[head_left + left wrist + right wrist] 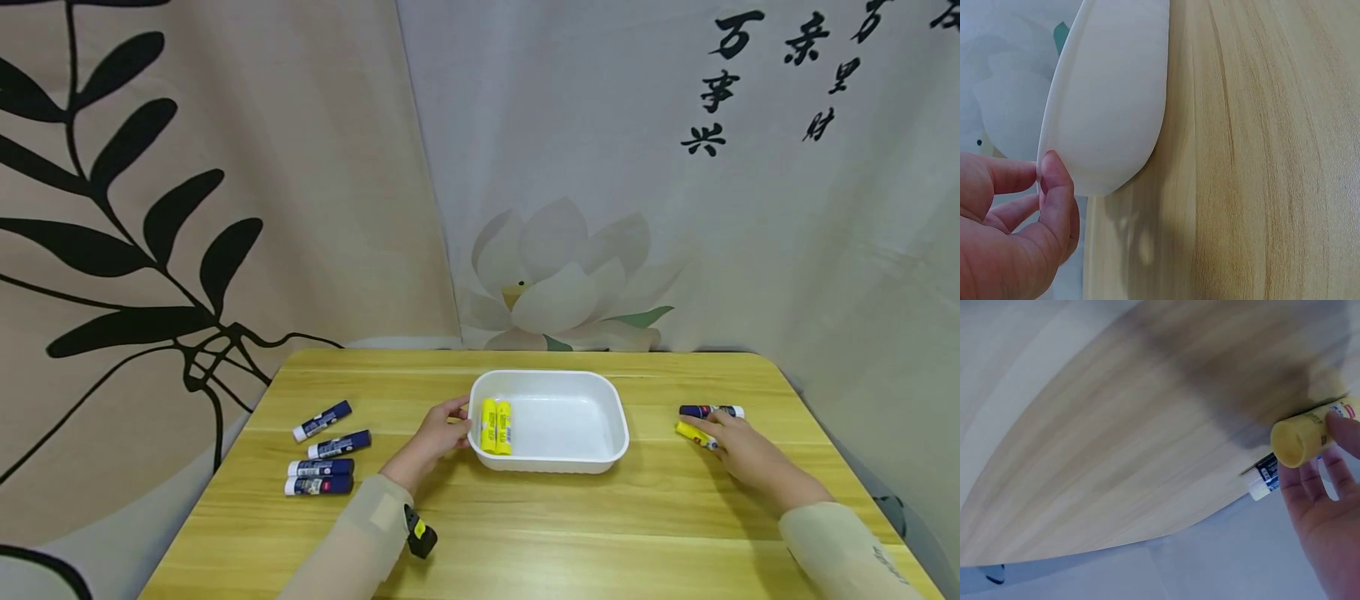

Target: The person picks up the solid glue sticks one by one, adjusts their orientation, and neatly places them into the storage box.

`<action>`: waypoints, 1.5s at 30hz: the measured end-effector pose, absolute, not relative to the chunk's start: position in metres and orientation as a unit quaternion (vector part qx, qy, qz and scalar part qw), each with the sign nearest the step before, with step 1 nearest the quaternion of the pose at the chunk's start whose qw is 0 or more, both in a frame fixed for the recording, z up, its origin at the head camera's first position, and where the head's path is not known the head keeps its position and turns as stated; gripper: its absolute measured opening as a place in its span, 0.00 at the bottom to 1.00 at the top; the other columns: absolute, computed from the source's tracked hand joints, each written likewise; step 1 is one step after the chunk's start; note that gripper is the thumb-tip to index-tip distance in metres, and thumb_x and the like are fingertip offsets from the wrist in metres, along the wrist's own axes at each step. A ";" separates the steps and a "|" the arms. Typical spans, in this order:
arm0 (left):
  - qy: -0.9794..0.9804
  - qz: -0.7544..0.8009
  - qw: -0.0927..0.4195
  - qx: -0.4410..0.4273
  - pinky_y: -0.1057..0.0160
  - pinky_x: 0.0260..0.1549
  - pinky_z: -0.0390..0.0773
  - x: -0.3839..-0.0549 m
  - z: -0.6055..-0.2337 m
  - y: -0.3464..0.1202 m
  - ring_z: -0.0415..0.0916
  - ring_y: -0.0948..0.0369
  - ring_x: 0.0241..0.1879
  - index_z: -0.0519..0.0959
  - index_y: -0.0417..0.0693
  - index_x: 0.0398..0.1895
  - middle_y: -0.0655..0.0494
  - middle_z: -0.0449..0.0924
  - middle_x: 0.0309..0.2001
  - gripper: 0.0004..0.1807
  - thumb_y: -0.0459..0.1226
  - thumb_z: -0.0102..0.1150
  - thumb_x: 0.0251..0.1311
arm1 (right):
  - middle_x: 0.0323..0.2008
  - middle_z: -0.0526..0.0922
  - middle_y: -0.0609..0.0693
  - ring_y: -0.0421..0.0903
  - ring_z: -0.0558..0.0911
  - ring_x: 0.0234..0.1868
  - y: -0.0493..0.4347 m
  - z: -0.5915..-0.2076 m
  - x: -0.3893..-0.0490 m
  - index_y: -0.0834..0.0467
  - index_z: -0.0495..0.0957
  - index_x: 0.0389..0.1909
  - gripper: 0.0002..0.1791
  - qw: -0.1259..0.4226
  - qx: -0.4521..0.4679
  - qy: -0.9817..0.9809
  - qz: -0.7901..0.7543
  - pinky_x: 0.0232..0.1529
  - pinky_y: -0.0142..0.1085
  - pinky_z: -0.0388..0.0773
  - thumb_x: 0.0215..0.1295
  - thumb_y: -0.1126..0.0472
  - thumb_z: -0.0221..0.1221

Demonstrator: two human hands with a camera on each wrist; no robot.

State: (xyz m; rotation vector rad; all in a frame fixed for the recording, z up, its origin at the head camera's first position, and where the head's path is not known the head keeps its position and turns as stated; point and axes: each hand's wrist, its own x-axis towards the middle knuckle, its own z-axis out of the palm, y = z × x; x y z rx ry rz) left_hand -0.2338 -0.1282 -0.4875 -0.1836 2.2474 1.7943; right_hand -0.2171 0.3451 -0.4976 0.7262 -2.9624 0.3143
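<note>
My left hand pinches the left rim of a white plastic tray; in the left wrist view, thumb and fingers lie on either side of that rim. Two yellow glue sticks lie side by side at the tray's left end. Over on the right, my right hand grips a yellow glue stick, its round end facing the camera in the right wrist view. Just behind it lies a dark blue glue stick with a white end, partly hidden by the hand.
Several dark blue glue sticks with white ends lie at the left of the wooden table. A curtain with printed leaves, a flower and characters hangs behind the table's far edge. A black strap device sits on the left wrist.
</note>
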 end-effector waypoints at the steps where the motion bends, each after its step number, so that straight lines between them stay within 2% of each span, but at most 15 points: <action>1: 0.773 0.618 0.130 -0.064 0.63 0.32 0.79 -0.234 -0.488 -0.128 0.69 0.60 0.31 0.65 0.45 0.68 0.47 0.66 0.45 0.27 0.28 0.50 0.65 | 0.45 0.74 0.59 0.57 0.77 0.43 0.344 -0.497 -0.217 0.55 0.68 0.64 0.35 0.040 0.239 -0.964 0.106 0.43 0.52 0.77 0.54 0.77 0.60; 5: 0.772 0.618 0.133 -0.063 0.65 0.30 0.78 -0.234 -0.488 -0.127 0.69 0.60 0.31 0.65 0.45 0.68 0.47 0.66 0.45 0.27 0.27 0.50 0.65 | 0.47 0.74 0.61 0.57 0.77 0.43 0.338 -0.494 -0.217 0.53 0.65 0.66 0.39 0.058 0.253 -0.958 0.124 0.41 0.48 0.78 0.52 0.78 0.61; 9: 0.774 0.616 0.131 -0.060 0.65 0.30 0.79 -0.233 -0.488 -0.127 0.69 0.60 0.31 0.64 0.44 0.68 0.46 0.66 0.45 0.27 0.27 0.50 0.65 | 0.42 0.74 0.55 0.46 0.73 0.38 0.326 -0.486 -0.219 0.54 0.63 0.67 0.41 0.077 0.269 -0.949 0.146 0.35 0.38 0.74 0.51 0.80 0.59; 12: 0.774 0.616 0.131 -0.062 0.65 0.31 0.79 -0.233 -0.487 -0.127 0.70 0.60 0.32 0.64 0.44 0.68 0.46 0.66 0.46 0.27 0.28 0.50 0.65 | 0.41 0.74 0.54 0.42 0.71 0.35 0.315 -0.478 -0.221 0.54 0.63 0.68 0.41 0.076 0.266 -0.947 0.165 0.31 0.33 0.71 0.52 0.80 0.58; 19: 0.774 0.616 0.134 -0.059 0.66 0.30 0.78 -0.233 -0.485 -0.127 0.69 0.60 0.31 0.64 0.45 0.68 0.46 0.66 0.46 0.27 0.28 0.49 0.65 | 0.44 0.71 0.59 0.49 0.73 0.38 0.287 -0.458 -0.223 0.54 0.59 0.69 0.39 0.045 0.225 -0.946 0.230 0.34 0.39 0.74 0.58 0.76 0.58; 26: 0.776 0.614 0.136 -0.059 0.64 0.32 0.79 -0.233 -0.482 -0.128 0.70 0.61 0.32 0.64 0.44 0.68 0.46 0.66 0.46 0.27 0.28 0.49 0.66 | 0.47 0.68 0.62 0.49 0.72 0.38 0.263 -0.447 -0.230 0.60 0.56 0.69 0.37 0.022 0.191 -0.929 0.317 0.29 0.32 0.75 0.59 0.76 0.57; 32: 0.776 0.613 0.135 -0.059 0.65 0.31 0.78 -0.233 -0.483 -0.127 0.70 0.60 0.31 0.64 0.45 0.68 0.46 0.66 0.46 0.27 0.28 0.49 0.66 | 0.50 0.67 0.67 0.54 0.76 0.42 0.243 -0.430 -0.236 0.59 0.49 0.72 0.39 -0.063 0.108 -0.890 0.439 0.33 0.37 0.79 0.63 0.71 0.56; 38: 0.773 0.618 0.132 -0.061 0.62 0.32 0.79 -0.235 -0.485 -0.128 0.70 0.60 0.31 0.64 0.43 0.68 0.46 0.66 0.46 0.27 0.27 0.50 0.65 | 0.55 0.60 0.66 0.53 0.74 0.46 0.217 -0.418 -0.236 0.56 0.42 0.73 0.41 -0.155 0.021 -0.824 0.545 0.40 0.41 0.80 0.66 0.67 0.55; 45: 0.768 0.623 0.130 -0.067 0.63 0.32 0.80 -0.235 -0.486 -0.129 0.70 0.61 0.31 0.65 0.43 0.68 0.46 0.67 0.45 0.27 0.26 0.49 0.64 | 0.48 0.60 0.60 0.48 0.75 0.39 0.186 -0.425 -0.237 0.55 0.42 0.71 0.41 -0.238 0.002 -0.762 0.602 0.41 0.42 0.81 0.65 0.66 0.56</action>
